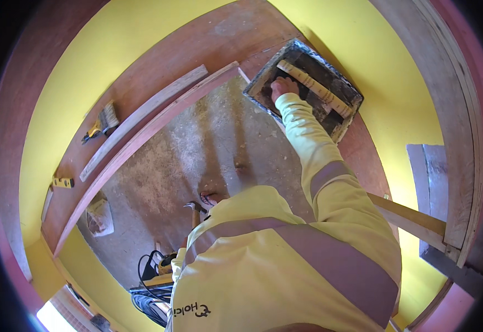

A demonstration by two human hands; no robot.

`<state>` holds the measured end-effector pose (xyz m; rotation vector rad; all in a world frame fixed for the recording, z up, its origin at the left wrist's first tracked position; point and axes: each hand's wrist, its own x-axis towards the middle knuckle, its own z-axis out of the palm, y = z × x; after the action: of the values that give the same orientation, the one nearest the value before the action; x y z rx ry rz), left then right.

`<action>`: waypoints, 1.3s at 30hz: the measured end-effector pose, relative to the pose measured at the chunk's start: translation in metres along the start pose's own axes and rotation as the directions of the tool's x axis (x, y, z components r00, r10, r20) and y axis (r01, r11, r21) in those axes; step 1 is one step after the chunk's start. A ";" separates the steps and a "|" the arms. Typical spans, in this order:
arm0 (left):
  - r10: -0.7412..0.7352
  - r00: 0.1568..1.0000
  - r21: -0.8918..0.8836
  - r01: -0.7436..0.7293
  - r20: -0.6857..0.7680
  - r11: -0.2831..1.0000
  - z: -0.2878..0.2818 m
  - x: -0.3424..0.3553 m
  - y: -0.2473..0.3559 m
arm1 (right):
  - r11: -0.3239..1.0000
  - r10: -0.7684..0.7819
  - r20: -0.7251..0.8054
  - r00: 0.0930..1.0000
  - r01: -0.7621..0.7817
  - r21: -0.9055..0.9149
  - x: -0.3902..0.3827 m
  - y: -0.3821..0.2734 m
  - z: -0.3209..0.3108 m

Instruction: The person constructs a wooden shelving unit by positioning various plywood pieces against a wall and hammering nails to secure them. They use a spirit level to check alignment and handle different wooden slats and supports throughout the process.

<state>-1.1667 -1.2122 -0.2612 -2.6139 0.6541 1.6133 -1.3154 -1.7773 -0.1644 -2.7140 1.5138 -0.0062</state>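
My right arm, in a pale yellow sleeve with a grey band, stretches up to a dark, worn, shallow box (pixel 262 99) at the upper right. Inside it, my right hand (pixel 284 87) is closed with the fingers curled down; whatever they grip, if anything, is hidden. Close beside the hand, a long cream bar with dark marks (pixel 316 88) lies slantwise across the box. My left hand is hidden behind my body. By my left side a hammer (pixel 196 213) shows its metal head and part of a wooden handle; what holds it does not show.
A wide brush (pixel 108 117) and a yellow-and-black tool (pixel 93 133) lie on the brown surface at left, near a small yellow spirit level (pixel 63 182). A long wooden strip (pixel 141 122) runs along its edge. Black cables (pixel 147 307) lie below; a timber beam (pixel 410 221) juts in at right.
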 end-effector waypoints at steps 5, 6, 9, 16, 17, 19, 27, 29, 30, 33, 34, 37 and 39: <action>0.001 1.000 0.010 -0.001 -0.020 1.000 0.008 -0.004 -0.009 | 0.995 -0.094 0.127 0.988 0.091 0.027 0.015 -0.002 -0.015; -0.008 1.000 0.024 0.009 -0.027 1.000 0.010 -0.006 -0.014 | 0.994 -0.107 0.190 0.976 0.110 -0.003 0.018 -0.007 -0.021; -0.054 0.998 -0.022 0.053 -0.031 0.998 0.032 -0.015 -0.039 | 0.977 -0.067 0.305 0.950 0.124 -0.172 0.029 -0.029 -0.021; -0.212 0.974 -0.280 0.184 -0.073 0.942 -0.001 -0.077 0.016 | 0.893 -0.445 -0.163 0.880 0.449 -0.014 0.071 0.075 0.069; -0.257 0.963 -0.331 0.218 -0.080 0.918 -0.003 -0.094 0.014 | 0.868 -0.495 -0.011 0.869 0.495 0.047 0.076 0.063 0.060; -0.156 0.988 -0.726 0.094 -0.019 0.682 -0.008 -0.122 0.010 | 0.826 -0.540 0.072 0.838 0.512 0.234 0.077 0.033 0.006; -0.216 0.887 -0.886 -0.442 -0.409 -0.139 -0.052 -0.119 0.003 | 0.659 -0.348 -0.012 0.937 0.254 0.708 0.075 -0.048 -0.077; -0.235 0.884 -0.812 -0.465 -0.404 -0.353 -0.088 -0.084 0.000 | 0.659 -0.345 0.049 0.937 0.205 0.724 0.054 -0.091 -0.084; -0.235 0.900 -0.732 -0.435 -0.367 -0.524 -0.105 -0.061 0.004 | 0.649 -0.340 0.106 0.934 0.151 0.746 0.048 -0.108 -0.086; -0.233 0.921 -0.356 -0.340 -0.311 -0.870 -0.181 -0.031 0.056 | 0.586 -0.612 -0.067 0.788 0.509 0.630 0.037 -0.141 -0.061; -0.265 0.919 -0.275 -0.346 -0.291 -0.897 -0.204 -0.029 0.071 | 0.601 -0.607 -0.012 0.794 0.469 0.646 0.024 -0.160 -0.063; 0.045 0.923 -0.329 -0.090 -0.382 -0.940 -0.244 -0.016 0.090 | 0.603 -0.702 -0.038 0.712 0.621 0.501 0.010 -0.188 -0.051; 0.051 0.931 -0.424 -0.116 -0.362 -0.898 -0.234 -0.010 0.086 | 0.552 -0.746 -0.019 0.665 0.634 0.542 -0.001 -0.215 -0.061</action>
<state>-1.0003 -1.3378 -0.1238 0.3273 0.6015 -0.6234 -1.1339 -1.6649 -0.0965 -2.5322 0.2095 -0.1121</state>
